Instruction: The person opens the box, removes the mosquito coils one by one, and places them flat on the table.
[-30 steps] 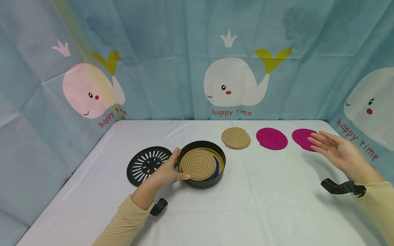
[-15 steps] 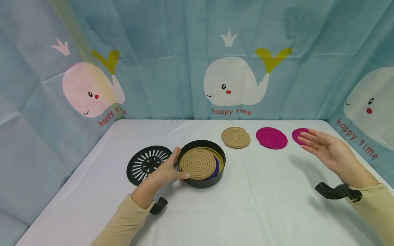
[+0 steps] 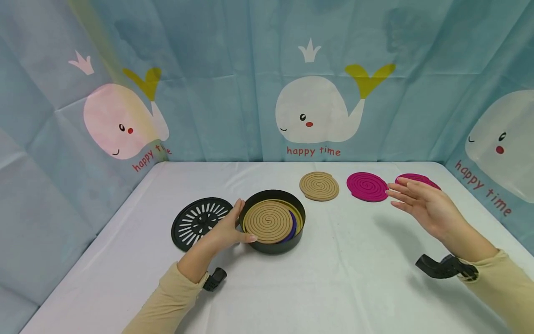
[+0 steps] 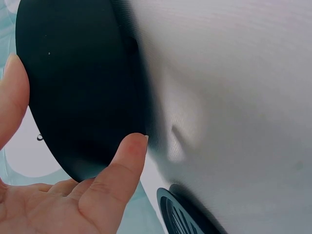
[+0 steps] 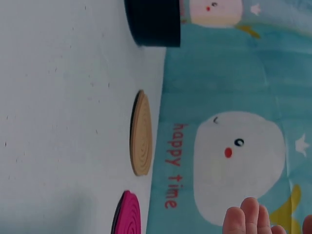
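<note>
In the head view a round dark tin (image 3: 273, 249) stands mid-table with a tan mosquito coil (image 3: 267, 221) on top inside it. Beneath that coil show a blue edge (image 3: 294, 226) and a yellowish rim. My left hand (image 3: 225, 234) holds the tin's left side, thumb at the front rim and fingers along the wall (image 4: 78, 97). My right hand (image 3: 429, 211) hovers above the table, fingers extended, holding nothing. Beyond its fingertips lie a magenta mosquito coil (image 3: 367, 187) and another magenta coil (image 3: 417, 178), partly hidden behind the hand. A second tan coil (image 3: 319, 186) lies farther left.
A black slotted lid (image 3: 202, 222) lies left of the tin, partly behind my left hand. White cloth (image 3: 333, 287) covers the table. A blue whale-print curtain (image 3: 233, 116) encloses the back and sides.
My right hand has moved left, from the rightmost magenta coil toward the middle one, still in the air. The left hand and tin have stayed in place.
</note>
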The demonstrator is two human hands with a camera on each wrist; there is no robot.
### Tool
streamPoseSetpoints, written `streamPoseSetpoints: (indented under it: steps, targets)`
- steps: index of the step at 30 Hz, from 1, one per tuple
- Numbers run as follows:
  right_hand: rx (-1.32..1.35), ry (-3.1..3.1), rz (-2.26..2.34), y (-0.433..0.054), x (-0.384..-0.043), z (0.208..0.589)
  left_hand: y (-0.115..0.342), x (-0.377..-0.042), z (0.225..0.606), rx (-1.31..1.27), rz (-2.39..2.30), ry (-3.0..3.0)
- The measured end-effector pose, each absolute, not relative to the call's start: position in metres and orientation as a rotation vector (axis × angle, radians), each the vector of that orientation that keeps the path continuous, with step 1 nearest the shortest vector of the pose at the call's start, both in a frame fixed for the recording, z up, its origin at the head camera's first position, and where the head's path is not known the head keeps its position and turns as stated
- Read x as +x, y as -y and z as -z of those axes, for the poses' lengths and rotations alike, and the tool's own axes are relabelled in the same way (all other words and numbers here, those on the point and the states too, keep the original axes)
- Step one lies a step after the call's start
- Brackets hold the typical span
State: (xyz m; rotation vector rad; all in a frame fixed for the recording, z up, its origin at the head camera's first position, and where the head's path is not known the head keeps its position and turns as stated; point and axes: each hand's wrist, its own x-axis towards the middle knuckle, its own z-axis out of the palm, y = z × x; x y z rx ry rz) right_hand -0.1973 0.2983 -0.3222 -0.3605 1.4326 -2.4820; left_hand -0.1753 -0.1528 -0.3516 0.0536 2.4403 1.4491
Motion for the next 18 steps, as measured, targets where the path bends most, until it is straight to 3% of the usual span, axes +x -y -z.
streamPoseSetpoints:
  steps: [18]
  targets:
    - [-0.464,-1.708,2.292,-0.239,-0.188,0.326,0.153,-0.173,0.351,0.07,-1.469,-2.434]
